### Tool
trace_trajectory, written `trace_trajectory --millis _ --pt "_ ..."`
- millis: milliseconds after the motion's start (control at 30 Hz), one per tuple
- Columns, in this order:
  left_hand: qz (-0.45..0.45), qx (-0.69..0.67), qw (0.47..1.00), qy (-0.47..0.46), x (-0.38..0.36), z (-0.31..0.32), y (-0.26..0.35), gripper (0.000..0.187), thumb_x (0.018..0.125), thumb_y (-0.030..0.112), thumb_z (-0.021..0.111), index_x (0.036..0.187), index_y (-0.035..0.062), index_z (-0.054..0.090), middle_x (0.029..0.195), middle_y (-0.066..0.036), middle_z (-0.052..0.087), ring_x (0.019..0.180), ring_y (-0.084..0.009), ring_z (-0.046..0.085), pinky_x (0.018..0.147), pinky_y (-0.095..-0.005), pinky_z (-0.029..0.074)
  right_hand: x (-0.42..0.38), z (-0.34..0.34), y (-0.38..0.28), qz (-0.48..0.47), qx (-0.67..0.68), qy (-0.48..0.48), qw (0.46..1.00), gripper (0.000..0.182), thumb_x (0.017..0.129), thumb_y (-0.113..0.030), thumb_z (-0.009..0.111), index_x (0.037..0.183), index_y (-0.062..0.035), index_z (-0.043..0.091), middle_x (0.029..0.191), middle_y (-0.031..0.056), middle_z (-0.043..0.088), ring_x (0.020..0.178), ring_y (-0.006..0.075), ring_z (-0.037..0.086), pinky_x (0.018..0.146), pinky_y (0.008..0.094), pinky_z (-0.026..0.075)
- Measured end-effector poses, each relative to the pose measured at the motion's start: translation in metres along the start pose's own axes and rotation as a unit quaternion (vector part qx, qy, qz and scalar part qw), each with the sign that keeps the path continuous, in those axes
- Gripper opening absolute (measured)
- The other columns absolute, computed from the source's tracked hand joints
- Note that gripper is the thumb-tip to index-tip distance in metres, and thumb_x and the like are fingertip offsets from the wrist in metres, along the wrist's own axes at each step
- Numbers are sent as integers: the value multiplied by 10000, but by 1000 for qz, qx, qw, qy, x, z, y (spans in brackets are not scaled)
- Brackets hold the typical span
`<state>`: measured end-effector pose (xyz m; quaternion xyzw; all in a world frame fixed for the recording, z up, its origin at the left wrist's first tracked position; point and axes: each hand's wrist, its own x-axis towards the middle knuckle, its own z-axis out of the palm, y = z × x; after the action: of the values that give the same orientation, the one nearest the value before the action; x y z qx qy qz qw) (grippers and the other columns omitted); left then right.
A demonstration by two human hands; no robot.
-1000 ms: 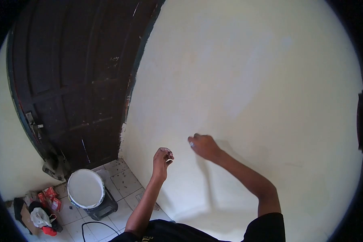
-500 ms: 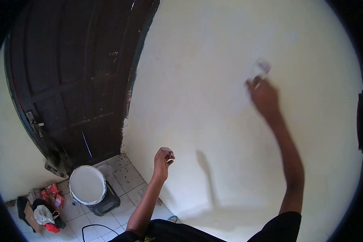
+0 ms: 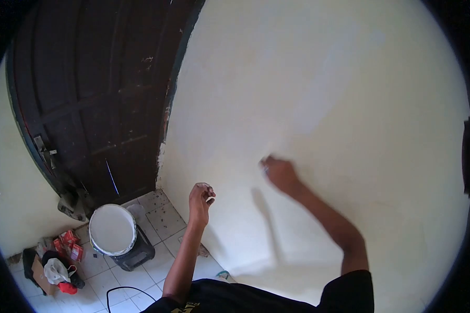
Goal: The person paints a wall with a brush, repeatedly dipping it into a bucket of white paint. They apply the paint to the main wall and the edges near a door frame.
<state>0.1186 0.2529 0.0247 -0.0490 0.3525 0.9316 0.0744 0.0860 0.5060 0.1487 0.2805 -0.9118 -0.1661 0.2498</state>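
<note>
My right hand (image 3: 280, 173) is closed near the middle of the cream wall (image 3: 402, 156). It grips a paintbrush, now mostly hidden by the fingers and motion blur; only a small pale bit shows at the fingertips. A paler, wet-looking streak (image 3: 318, 107) runs down the wall above this hand. My left hand (image 3: 201, 197) is raised in front of the lower wall, fingers loosely curled and a gap beside the thumb. Nothing shows in it. Below and to its left, a round tub of whitish paint (image 3: 112, 229) rests on a dark stand (image 3: 136, 255).
A dark panelled door (image 3: 99, 88) meets the wall at the left. Red packets (image 3: 70, 242) and a white plastic bag (image 3: 56, 271) lie on the tiled floor (image 3: 164, 221). A black cable (image 3: 122, 288) curves near my left arm. A dark fixture (image 3: 468, 156) edges the right.
My right hand has swept down and left across the wall, and the brush head seen before is now hidden. My left hand has shifted slightly left and up.
</note>
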Motion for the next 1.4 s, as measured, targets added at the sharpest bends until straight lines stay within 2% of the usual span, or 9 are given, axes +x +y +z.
trace_trajectory --millis 200,433,567,667,733,933,1067,1267,1400 --pt "30 -14 999 -6 14 -16 -9 121 878 280 508 825 172 488 814 14 523 782 -128 501 753 -321 374 46 -220 54 140 -151 194 959 130 826 -140 624 956 -132 626 810 86 586 663 248 630 534 363 499" --pt "-3 -11 1000 -15 4 -6 -5 110 888 245 483 838 150 506 812 3 544 762 -125 520 735 -306 387 23 -42 -28 -87 -342 102 930 128 748 -137 605 834 -75 533 689 102 486 671 269 598 505 344 510" --pt "-151 171 947 -228 -4 -2 -10 252 943 313 424 941 100 559 908 -42 630 751 -145 586 709 -282 450 9 -12 -70 64 41 153 985 119 741 -14 652 830 -47 583 743 140 568 675 246 624 527 346 520" --pt "-161 172 909 -344 -22 21 -14 470 995 416 377 1211 31 539 1120 -125 611 945 -208 593 833 -343 474 5 -2 -90 307 394 269 823 113 791 2 708 866 -17 627 778 125 623 677 170 624 535 295 508" --pt "-151 132 927 -317 -30 39 -27 583 1000 473 343 1366 29 433 1256 -155 544 1105 -236 538 942 -379 432 4 -2 -118 423 551 453 559 101 827 -24 704 860 13 616 818 98 641 705 140 625 591 278 501" --pt "-105 104 974 -170 -46 77 -41 541 1008 402 357 1394 24 389 1332 -154 488 1220 -238 463 1016 -394 385 -18 -1 -170 527 592 462 397 98 849 -6 657 906 23 582 883 117 670 792 151 634 712 265 498" --pt "-85 52 985 -144 -41 73 -56 450 1003 346 362 1247 0 514 1249 -154 558 1187 -230 501 1001 -361 387 -47 27 -187 465 602 425 491 146 819 23 673 961 -2 649 1026 124 679 919 176 641 805 291 504" --pt "-70 113 974 -184 -25 77 -42 353 998 240 376 1187 -22 518 1010 -123 633 926 -207 617 820 -339 512 -87 18 -166 276 353 321 834 286 721 24 666 986 -84 683 1068 92 675 1036 274 604 925 394 452" --pt "-74 144 970 -182 -1 86 -23 329 1030 330 360 1074 42 513 664 50 283 527 -46 248 454 -205 212 -118 0 -123 317 350 355 807 318 682 44 622 964 -94 679 920 65 687 906 260 627 857 399 469"
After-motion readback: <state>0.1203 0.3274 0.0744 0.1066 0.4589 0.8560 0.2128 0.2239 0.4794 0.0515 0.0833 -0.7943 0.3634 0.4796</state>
